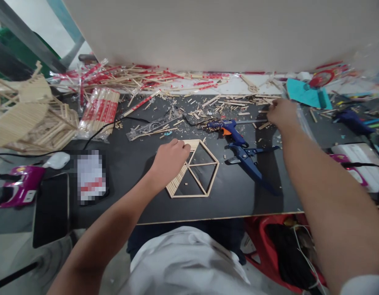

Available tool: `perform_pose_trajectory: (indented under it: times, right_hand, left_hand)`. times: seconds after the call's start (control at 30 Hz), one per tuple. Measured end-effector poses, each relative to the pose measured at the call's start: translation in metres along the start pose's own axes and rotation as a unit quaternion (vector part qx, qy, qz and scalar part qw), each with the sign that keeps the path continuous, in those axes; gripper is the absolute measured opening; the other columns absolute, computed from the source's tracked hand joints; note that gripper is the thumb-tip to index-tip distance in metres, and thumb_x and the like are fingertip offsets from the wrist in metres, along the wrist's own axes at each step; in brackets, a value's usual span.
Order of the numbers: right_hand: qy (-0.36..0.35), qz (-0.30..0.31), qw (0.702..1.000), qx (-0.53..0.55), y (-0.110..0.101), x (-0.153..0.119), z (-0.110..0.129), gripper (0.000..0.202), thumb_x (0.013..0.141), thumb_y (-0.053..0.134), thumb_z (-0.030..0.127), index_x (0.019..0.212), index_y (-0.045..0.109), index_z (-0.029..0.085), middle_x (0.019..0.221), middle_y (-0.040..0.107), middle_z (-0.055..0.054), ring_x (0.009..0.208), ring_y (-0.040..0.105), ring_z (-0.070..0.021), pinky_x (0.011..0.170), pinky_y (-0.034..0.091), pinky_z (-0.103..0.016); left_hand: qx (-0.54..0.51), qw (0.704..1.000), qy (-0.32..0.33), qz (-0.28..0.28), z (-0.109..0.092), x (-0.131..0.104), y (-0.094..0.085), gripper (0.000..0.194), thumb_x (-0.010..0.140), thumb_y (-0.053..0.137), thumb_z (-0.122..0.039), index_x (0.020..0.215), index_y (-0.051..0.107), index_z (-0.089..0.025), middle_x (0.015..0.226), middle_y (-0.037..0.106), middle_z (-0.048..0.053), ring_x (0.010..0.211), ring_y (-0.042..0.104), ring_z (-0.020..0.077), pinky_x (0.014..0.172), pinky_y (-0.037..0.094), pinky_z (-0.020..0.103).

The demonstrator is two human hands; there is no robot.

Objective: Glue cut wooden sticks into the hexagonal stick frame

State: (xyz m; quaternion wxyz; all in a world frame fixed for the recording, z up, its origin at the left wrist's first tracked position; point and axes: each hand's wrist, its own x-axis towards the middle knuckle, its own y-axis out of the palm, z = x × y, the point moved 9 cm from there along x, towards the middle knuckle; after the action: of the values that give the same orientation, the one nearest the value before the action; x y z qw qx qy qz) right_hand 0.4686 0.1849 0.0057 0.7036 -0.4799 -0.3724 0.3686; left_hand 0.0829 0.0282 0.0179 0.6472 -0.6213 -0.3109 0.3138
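Observation:
A hexagonal frame of thin wooden sticks point(204, 165) lies flat on the dark table, with inner sticks meeting at its middle. Closely laid sticks fill its left side and part of its top. My left hand point(171, 159) lies over that upper left side, its fingers curled down onto the frame and hiding part of it. Far to the right, my right hand point(283, 114) reaches to loose stick pieces point(257, 99) at the back, fingers drawn together. What its fingertips pinch is hidden. Between the hands are a blue glue gun point(230, 128) and blue-handled cutters point(247, 162).
Wrapped chopsticks point(100, 110) and a stick-built model point(26, 110) occupy the left, near a phone point(51, 209) and purple power strip point(25, 184). A clear ruler point(152, 125) lies among scraps. A turquoise piece point(307, 94) is at back right. A red stool point(263, 233) stands below the edge.

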Motion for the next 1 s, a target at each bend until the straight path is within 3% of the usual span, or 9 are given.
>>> perform_pose_trajectory:
  times: [0.1, 0.23, 0.3, 0.37, 0.5, 0.7, 0.8, 0.87, 1.0]
  right_hand:
    - [-0.009, -0.032, 0.999, -0.004, 0.0, 0.005, 0.0, 0.012, 0.085, 0.069, 0.005, 0.09, 0.078, -0.001, 0.112, 0.071, -0.04, 0.105, 0.072, -0.0277, 0.073, 0.033, -0.045]
    - [0.025, 0.005, 0.999, -0.021, 0.007, 0.013, -0.004, 0.015, 0.083, 0.075, 0.012, 0.07, 0.074, 0.003, 0.107, 0.072, -0.039, 0.104, 0.073, -0.0285, 0.071, 0.032, -0.045]
    - [0.041, 0.01, 0.999, -0.02, 0.007, 0.013, -0.003, 0.015, 0.083, 0.073, 0.01, 0.07, 0.074, 0.003, 0.106, 0.073, -0.038, 0.101, 0.073, -0.0276, 0.07, 0.031, -0.045]
    - [0.043, 0.006, 0.999, -0.01, 0.007, 0.011, 0.0, 0.011, 0.083, 0.071, 0.006, 0.085, 0.079, -0.001, 0.107, 0.074, -0.037, 0.1, 0.072, -0.0268, 0.07, 0.032, -0.044]
    - [0.031, 0.008, 0.999, -0.012, 0.007, 0.003, 0.01, 0.032, 0.086, 0.065, 0.003, 0.114, 0.077, -0.006, 0.113, 0.074, -0.034, 0.103, 0.069, -0.0257, 0.076, 0.035, -0.041]
    - [-0.034, 0.016, 0.998, -0.047, -0.011, -0.016, 0.045, 0.032, 0.094, 0.063, 0.015, 0.118, 0.076, -0.002, 0.11, 0.075, -0.031, 0.094, 0.065, -0.0229, 0.083, 0.037, -0.038]
    - [-0.114, 0.009, 0.993, -0.028, -0.031, -0.041, 0.079, 0.035, 0.097, 0.063, 0.024, 0.117, 0.077, 0.0, 0.109, 0.075, -0.028, 0.1, 0.064, -0.024, 0.089, 0.038, -0.039]
    - [-0.195, 0.006, 0.981, 0.018, -0.044, -0.071, 0.108, 0.032, 0.096, 0.064, 0.024, 0.114, 0.078, 0.002, 0.108, 0.076, -0.024, 0.102, 0.064, -0.0234, 0.092, 0.04, -0.037]
    - [-0.33, 0.068, 0.933, 0.123, -0.047, -0.155, 0.159, 0.017, 0.091, 0.069, 0.021, 0.102, 0.079, 0.014, 0.103, 0.076, -0.012, 0.094, 0.067, -0.0229, 0.09, 0.048, -0.037]
  left_hand:
    - [-0.01, 0.999, 0.001, -0.034, 0.003, -0.002, 0.001, 0.021, 0.101, 0.052, -0.01, 0.096, 0.072, -0.014, 0.094, 0.073, 0.011, 0.097, 0.068, 0.0269, 0.062, 0.047, 0.032]
    - [-0.009, 0.999, 0.006, -0.043, 0.002, -0.002, 0.002, 0.023, 0.103, 0.052, -0.014, 0.095, 0.073, -0.014, 0.092, 0.073, 0.012, 0.096, 0.068, 0.027, 0.06, 0.046, 0.033]
    - [-0.007, 0.999, 0.006, -0.045, 0.001, -0.002, 0.0, 0.023, 0.103, 0.052, -0.015, 0.093, 0.074, -0.014, 0.091, 0.073, 0.012, 0.095, 0.068, 0.0269, 0.06, 0.046, 0.033]
    - [-0.007, 0.999, 0.007, -0.044, 0.0, -0.001, -0.001, 0.025, 0.104, 0.051, -0.015, 0.093, 0.074, -0.014, 0.09, 0.072, 0.012, 0.096, 0.068, 0.0271, 0.06, 0.046, 0.033]
    - [-0.008, 1.0, 0.011, -0.027, 0.001, -0.001, 0.0, 0.025, 0.105, 0.051, -0.016, 0.096, 0.074, -0.014, 0.094, 0.072, 0.011, 0.099, 0.067, 0.0271, 0.061, 0.047, 0.033]
    - [-0.01, 1.0, -0.014, 0.004, 0.001, 0.001, 0.002, 0.023, 0.104, 0.052, -0.015, 0.095, 0.074, -0.015, 0.099, 0.071, 0.011, 0.104, 0.066, 0.0272, 0.062, 0.046, 0.032]
    - [-0.009, 0.999, -0.03, 0.011, 0.002, 0.004, 0.002, 0.025, 0.103, 0.048, -0.009, 0.101, 0.072, -0.013, 0.107, 0.071, 0.012, 0.103, 0.066, 0.0273, 0.062, 0.047, 0.032]
    - [-0.021, 0.999, -0.034, 0.0, 0.005, 0.006, 0.001, 0.024, 0.103, 0.047, -0.009, 0.107, 0.071, -0.012, 0.117, 0.07, 0.013, 0.105, 0.066, 0.027, 0.067, 0.05, 0.033]
    - [-0.072, 0.996, -0.053, -0.016, 0.023, 0.007, 0.003, 0.023, 0.102, 0.06, -0.023, 0.118, 0.068, -0.009, 0.125, 0.069, 0.017, 0.118, 0.063, 0.0316, 0.096, 0.052, 0.04]
